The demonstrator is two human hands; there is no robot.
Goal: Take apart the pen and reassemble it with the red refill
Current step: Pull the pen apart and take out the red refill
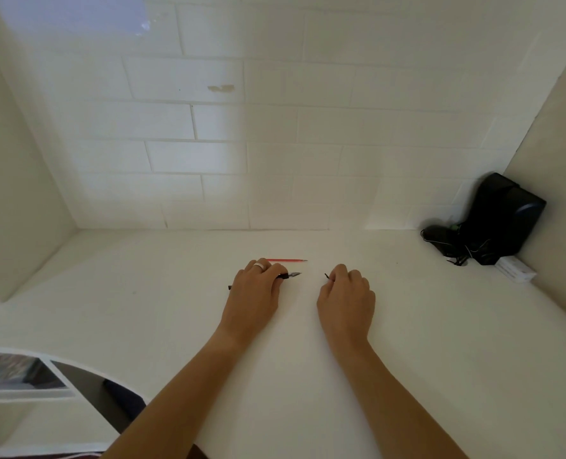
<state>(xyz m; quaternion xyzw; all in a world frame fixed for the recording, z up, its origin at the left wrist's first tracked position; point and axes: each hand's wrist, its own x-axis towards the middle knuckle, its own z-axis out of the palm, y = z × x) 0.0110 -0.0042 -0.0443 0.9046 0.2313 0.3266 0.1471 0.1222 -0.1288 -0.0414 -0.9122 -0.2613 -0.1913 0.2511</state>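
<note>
Item 1: pen (286,276). Dark-bodied, lying roughly level just above the white table (407,326), pointed tip toward the right. The left hand (253,293) is curled over the barrel, fingers closed around it, a pale ring on one finger; the rear end of the pen pokes out behind the hand. Held this way, the barrel is probably being steadied so that the other hand can pull or twist parts off the tip end.

Item 2: small dark piece (327,276). Pinched between the thumb and fingertips of the right hand (346,294), only a short end showing. It is too small to identify; judged to be a part taken off the pen, perhaps the old refill or a tip section. The two hands are apart, with a gap of bare table between them.

Item 3: red refill (286,260). A thin red rod lying flat on the table just beyond the left hand, untouched, within easy reach for the swap. The refitting is not yet begun.

Item 4: black bag (503,220). Leaning in the far right corner with dark cords (447,243) beside it; contents not visible. A small white box (514,269) lies next to it, closed.
</note>
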